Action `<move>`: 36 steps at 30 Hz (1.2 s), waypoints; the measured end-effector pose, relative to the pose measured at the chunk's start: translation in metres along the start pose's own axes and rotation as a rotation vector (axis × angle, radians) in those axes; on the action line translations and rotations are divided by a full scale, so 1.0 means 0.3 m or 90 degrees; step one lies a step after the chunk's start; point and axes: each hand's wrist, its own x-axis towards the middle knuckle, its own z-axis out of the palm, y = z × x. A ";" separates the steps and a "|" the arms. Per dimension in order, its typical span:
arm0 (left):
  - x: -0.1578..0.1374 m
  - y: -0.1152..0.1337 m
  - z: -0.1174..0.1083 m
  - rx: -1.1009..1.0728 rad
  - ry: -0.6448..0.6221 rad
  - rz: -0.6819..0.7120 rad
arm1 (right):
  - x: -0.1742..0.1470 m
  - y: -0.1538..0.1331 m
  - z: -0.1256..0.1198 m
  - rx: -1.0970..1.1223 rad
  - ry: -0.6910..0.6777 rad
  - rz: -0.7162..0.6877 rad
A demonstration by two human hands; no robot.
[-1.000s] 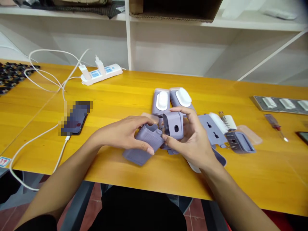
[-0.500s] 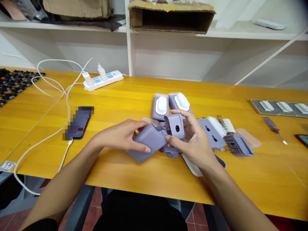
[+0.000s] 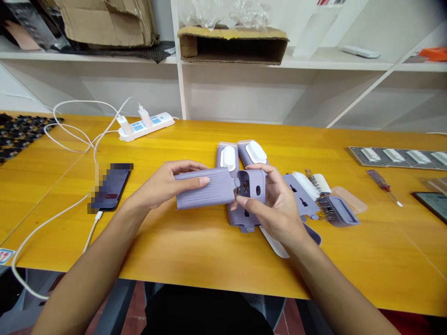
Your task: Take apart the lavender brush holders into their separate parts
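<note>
The purple case (image 3: 206, 190) is held nearly level above the yellow table (image 3: 146, 251), the left hand (image 3: 162, 185) wrapped round its left end, thumb on top. The right hand (image 3: 279, 200) pinches a hollow purple cap (image 3: 257, 180) at the case's other end; whether the two pieces touch, I cannot tell. A slotted purple panel (image 3: 240, 219) lies beneath, two white-topped purple units (image 3: 228, 159) just behind. Rightward lies a screwdriver (image 3: 384, 187). The case is ribbed plastic; the cap is rounded, with an oval hole. A blue-edged sticker (image 3: 5, 255) carries red marks, unreadable.
</note>
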 end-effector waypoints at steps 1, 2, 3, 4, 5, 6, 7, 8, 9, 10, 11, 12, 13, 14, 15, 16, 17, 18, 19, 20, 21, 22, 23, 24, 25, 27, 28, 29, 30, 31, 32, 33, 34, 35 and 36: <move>0.003 -0.004 0.000 -0.032 0.023 -0.016 | 0.002 0.002 0.002 0.009 0.012 0.011; 0.005 -0.007 -0.001 -0.065 0.039 -0.030 | 0.005 0.002 0.003 0.020 0.027 0.023; 0.006 -0.010 -0.003 -0.094 0.047 -0.037 | 0.009 0.002 0.004 0.034 0.041 0.038; 0.006 -0.012 -0.005 -0.116 0.047 -0.037 | 0.015 0.000 0.006 0.052 0.055 0.056; 0.004 -0.013 -0.007 -0.130 0.043 -0.029 | 0.020 -0.003 0.007 0.074 0.069 0.074; 0.001 -0.013 -0.009 -0.140 0.034 -0.014 | 0.027 -0.007 0.008 0.098 0.084 0.093; -0.003 -0.012 -0.010 -0.150 0.020 0.006 | 0.033 -0.012 0.009 0.122 0.100 0.108; -0.008 -0.010 -0.010 -0.164 0.003 0.029 | 0.038 -0.017 0.009 0.144 0.117 0.118; -0.012 -0.008 -0.009 -0.182 -0.020 0.051 | 0.043 -0.021 0.008 0.163 0.134 0.125; -0.015 -0.006 -0.007 -0.201 -0.044 0.071 | 0.047 -0.026 0.007 0.177 0.149 0.131; -0.018 -0.004 -0.004 -0.217 -0.067 0.088 | 0.050 -0.029 0.005 0.187 0.160 0.137; -0.019 -0.002 -0.001 -0.229 -0.086 0.102 | 0.052 -0.031 0.003 0.194 0.168 0.143; -0.019 -0.002 0.003 -0.237 -0.098 0.110 | 0.053 -0.032 0.001 0.199 0.172 0.148; -0.017 -0.002 0.008 -0.242 -0.101 0.114 | 0.053 -0.032 -0.001 0.202 0.175 0.153; -0.015 -0.003 0.012 -0.248 -0.095 0.113 | 0.053 -0.031 -0.003 0.205 0.177 0.155; -0.013 -0.005 0.018 -0.256 -0.083 0.107 | 0.052 -0.028 -0.004 0.207 0.178 0.155; -0.010 -0.007 0.023 -0.267 -0.070 0.096 | 0.052 -0.025 -0.004 0.210 0.178 0.154; -0.008 -0.009 0.030 -0.279 -0.056 0.081 | 0.051 -0.021 -0.003 0.211 0.177 0.153; -0.006 -0.011 0.036 -0.290 -0.043 0.066 | 0.050 -0.018 -0.002 0.210 0.175 0.151; -0.005 -0.012 0.043 -0.299 -0.032 0.051 | 0.049 -0.014 -0.001 0.208 0.172 0.148; -0.004 -0.012 0.050 -0.305 -0.022 0.040 | 0.049 -0.011 0.001 0.204 0.166 0.146; -0.004 -0.011 0.056 -0.309 -0.012 0.031 | 0.048 -0.009 0.003 0.198 0.158 0.144; -0.004 -0.010 0.062 -0.311 -0.001 0.026 | 0.047 -0.008 0.005 0.191 0.148 0.140; -0.004 -0.008 0.068 -0.311 0.007 0.022 | 0.046 -0.007 0.007 0.184 0.138 0.135; -0.005 -0.006 0.073 -0.312 0.015 0.017 | 0.046 -0.007 0.009 0.176 0.128 0.129; -0.006 -0.002 0.083 -0.308 0.036 0.005 | 0.044 -0.006 0.012 0.162 0.111 0.113; -0.006 0.000 0.087 -0.303 0.049 -0.001 | 0.042 -0.006 0.013 0.155 0.102 0.106; -0.006 0.001 0.090 -0.297 0.065 -0.005 | 0.040 -0.005 0.014 0.148 0.089 0.104; -0.005 0.001 0.093 -0.294 0.080 -0.007 | 0.038 -0.005 0.014 0.141 0.075 0.105; -0.003 0.000 0.095 -0.296 0.091 -0.009 | 0.035 -0.005 0.014 0.134 0.061 0.110; 0.000 -0.003 0.094 -0.302 0.096 -0.012 | 0.033 -0.006 0.013 0.127 0.048 0.115; 0.003 -0.006 0.093 -0.310 0.094 -0.019 | 0.031 -0.009 0.012 0.124 0.036 0.120; 0.006 -0.010 0.089 -0.318 0.087 -0.029 | 0.029 -0.013 0.010 0.124 0.026 0.125; 0.009 -0.014 0.085 -0.323 0.079 -0.040 | 0.028 -0.018 0.007 0.126 0.019 0.128; 0.012 -0.019 0.080 -0.325 0.070 -0.051 | 0.027 -0.023 0.004 0.130 0.014 0.130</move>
